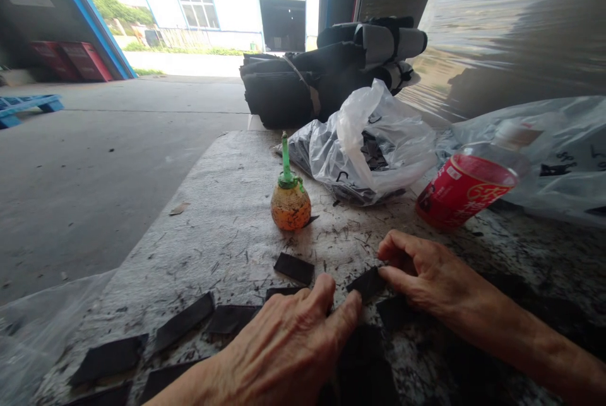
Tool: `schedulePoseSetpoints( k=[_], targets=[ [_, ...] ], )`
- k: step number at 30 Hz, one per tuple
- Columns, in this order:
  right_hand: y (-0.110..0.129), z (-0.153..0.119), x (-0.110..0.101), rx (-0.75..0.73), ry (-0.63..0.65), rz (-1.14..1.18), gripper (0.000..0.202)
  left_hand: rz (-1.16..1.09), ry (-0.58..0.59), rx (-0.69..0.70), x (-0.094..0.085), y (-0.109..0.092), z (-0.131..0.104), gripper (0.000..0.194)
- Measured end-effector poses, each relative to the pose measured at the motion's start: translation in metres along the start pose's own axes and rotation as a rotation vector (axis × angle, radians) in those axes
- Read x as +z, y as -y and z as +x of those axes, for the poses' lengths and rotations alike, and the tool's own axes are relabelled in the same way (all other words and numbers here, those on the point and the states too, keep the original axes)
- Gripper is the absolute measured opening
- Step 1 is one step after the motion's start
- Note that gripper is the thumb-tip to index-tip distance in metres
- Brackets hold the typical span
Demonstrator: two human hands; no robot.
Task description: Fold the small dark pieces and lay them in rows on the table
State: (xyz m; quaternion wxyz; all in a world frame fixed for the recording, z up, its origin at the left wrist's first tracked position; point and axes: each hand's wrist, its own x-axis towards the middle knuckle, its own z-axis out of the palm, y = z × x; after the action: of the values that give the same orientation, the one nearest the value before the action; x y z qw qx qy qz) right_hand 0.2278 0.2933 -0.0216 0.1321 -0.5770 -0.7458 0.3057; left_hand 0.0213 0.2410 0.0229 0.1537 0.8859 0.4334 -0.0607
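A small flat black piece of sheet material (367, 284) lies between my hands, low over the worktable. My right hand (426, 273) grips its right end, with the thumb against it and the fingers curled. At its left end is my left hand (293, 336), fingers bent and thumb tip pressed to the edge; the underside of this grip is hidden. Another black piece (294, 268) lies just beyond my left hand. Several more, such as one black piece (184, 322), are spread at the left. A round squeeze bottle of orange liquid (290, 207) with a green nozzle stands upright ahead.
Black scraps litter the worktable (213, 204). A white plastic bag (360, 147) with black pieces inside sits behind the squeeze bottle. At the right leans a red-labelled drink bottle (466, 188). Black rolled sheets (293, 90) lie at the back. Concrete floor (118, 160) borders the left.
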Motion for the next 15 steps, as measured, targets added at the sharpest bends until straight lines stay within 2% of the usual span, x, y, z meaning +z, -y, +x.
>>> schedulePoseSetpoints(
  k=[4,8,15],
  targets=[
    [0.001,-0.002,0.000,0.016,-0.010,0.020,0.006,-0.024,-0.024,-0.008,-0.002,-0.001,-0.004,0.046],
    [0.009,-0.002,0.002,0.026,-0.058,-0.058,0.016,-0.019,-0.033,0.006,-0.005,-0.001,-0.005,0.049],
    [0.008,0.003,0.003,0.012,-0.074,-0.066,0.006,-0.098,-0.014,0.045,-0.006,0.003,-0.007,0.048]
  ],
)
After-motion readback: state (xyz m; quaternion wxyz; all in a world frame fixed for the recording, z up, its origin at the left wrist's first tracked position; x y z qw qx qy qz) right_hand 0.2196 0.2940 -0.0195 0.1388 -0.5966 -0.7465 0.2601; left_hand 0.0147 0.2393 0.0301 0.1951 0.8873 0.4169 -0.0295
